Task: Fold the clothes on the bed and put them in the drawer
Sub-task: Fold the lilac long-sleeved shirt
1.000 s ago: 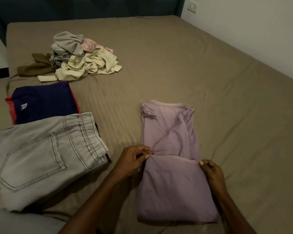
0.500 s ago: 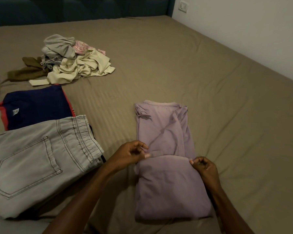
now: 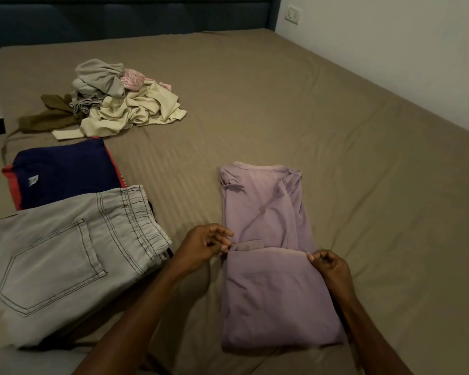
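While I've got both hands on the lilac t-shirt (image 3: 266, 212), no drawer or any other container shows from where I'm looking, just the bed (image 3: 336, 131) with its brown striped sheet. The shirt is lying flat on it, sleeves tucked in, and the bottom half is doubled up over the middle so the folded edge runs straight across. My left hand (image 3: 203, 247) is pinching that edge at its left corner, where a small strip of hem pokes out, and my right hand (image 3: 329, 269) is pinching the right corner with curled fingers. Left of the shirt there's a folded pair of grey jeans (image 3: 65, 255), back pocket up, overlapping a folded navy and red top (image 3: 63, 171). Further up from those sits the unfolded pile (image 3: 125, 104): grey, cream, pink and olive stuff all crumpled together.
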The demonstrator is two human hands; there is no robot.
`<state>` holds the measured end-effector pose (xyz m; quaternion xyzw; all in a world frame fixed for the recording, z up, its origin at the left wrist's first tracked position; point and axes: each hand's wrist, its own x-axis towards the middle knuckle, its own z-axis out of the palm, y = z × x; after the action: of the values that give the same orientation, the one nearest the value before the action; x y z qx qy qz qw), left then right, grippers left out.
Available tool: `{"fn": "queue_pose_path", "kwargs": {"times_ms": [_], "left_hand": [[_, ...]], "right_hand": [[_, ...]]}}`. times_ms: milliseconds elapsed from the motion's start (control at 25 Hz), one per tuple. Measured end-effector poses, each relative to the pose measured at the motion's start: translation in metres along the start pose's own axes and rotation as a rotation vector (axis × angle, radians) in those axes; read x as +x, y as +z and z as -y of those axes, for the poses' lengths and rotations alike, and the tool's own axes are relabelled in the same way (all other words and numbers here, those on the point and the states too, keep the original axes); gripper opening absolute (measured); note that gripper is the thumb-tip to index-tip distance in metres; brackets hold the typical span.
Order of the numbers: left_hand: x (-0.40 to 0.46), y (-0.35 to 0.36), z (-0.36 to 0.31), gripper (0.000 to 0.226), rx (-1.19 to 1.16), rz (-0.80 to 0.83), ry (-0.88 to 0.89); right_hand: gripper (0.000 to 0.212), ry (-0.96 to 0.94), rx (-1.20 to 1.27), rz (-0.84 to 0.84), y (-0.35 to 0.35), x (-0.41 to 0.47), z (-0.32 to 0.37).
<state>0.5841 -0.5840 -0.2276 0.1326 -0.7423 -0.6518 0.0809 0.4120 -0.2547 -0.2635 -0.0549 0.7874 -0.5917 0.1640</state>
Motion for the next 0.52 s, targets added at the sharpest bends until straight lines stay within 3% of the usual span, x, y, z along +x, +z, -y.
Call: {"fn": "queue_pose_path", "kwargs": {"times_ms": [80, 160, 240, 400, 520], "left_hand": [[-0.013, 0.003, 0.008, 0.049, 0.287, -0.08, 0.165], [-0.04, 0.01, 0.019, 0.056, 0.569, -0.055, 0.359], [-0.067, 0.02, 0.03, 0.065, 0.723, 0.033, 0.472], [-0.085, 0.036, 0.042, 0.088, 1.073, 0.178, 0.589], [-0.08, 0.034, 0.047, 0.091, 1.256, 0.23, 0.589]], "right_hand": [[0.018, 0.074, 0.052, 0.032, -0.008, -0.003, 0.003], [0.036, 0.059, 0.077, 0.125, -0.021, -0.015, 0.009], [0.051, -0.121, -0.023, 0.229, -0.034, -0.031, 0.016], [0.055, -0.646, -0.726, 0.305, -0.067, -0.042, 0.008], [0.061, -0.89, -0.963, 0.448, -0.076, -0.036, 0.001]]}}
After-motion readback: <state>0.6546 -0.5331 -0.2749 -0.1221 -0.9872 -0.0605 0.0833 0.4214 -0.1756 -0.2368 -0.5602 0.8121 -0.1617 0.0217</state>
